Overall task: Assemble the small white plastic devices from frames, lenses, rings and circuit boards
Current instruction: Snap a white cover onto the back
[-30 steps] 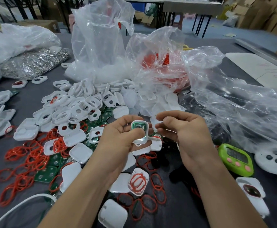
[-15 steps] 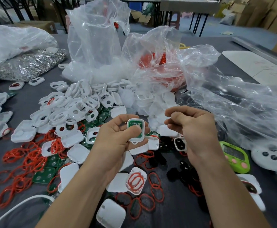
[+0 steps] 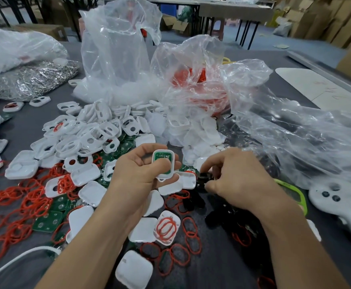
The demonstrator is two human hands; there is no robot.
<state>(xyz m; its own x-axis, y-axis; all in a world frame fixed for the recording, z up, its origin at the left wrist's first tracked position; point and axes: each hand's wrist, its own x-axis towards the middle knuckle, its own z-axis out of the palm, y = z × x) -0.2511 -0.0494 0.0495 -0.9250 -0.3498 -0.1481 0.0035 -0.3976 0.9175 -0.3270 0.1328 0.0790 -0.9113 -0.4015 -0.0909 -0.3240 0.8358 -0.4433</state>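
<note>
My left hand (image 3: 138,176) grips a small white frame (image 3: 163,164) with a green circuit board seated in it, thumb pressed on the board. My right hand (image 3: 239,180) reaches down to the table just right of it, fingertips curled among small black parts (image 3: 203,176); whether it pinches one is hidden. White frames (image 3: 91,138) lie heaped behind my left hand. Red rings (image 3: 24,203) and loose green circuit boards (image 3: 45,223) spread at the left. White covers (image 3: 143,229) lie under my wrists.
Clear plastic bags (image 3: 118,59) of white and red parts stand at the back, another bag (image 3: 295,138) drapes at the right. A foil bag (image 3: 30,80) lies back left. A green timer (image 3: 293,195) and a white controller (image 3: 341,203) sit at the right.
My right hand dropped from beside the held frame down to the black parts on the table. My left hand kept the frame, now turned more upright.
</note>
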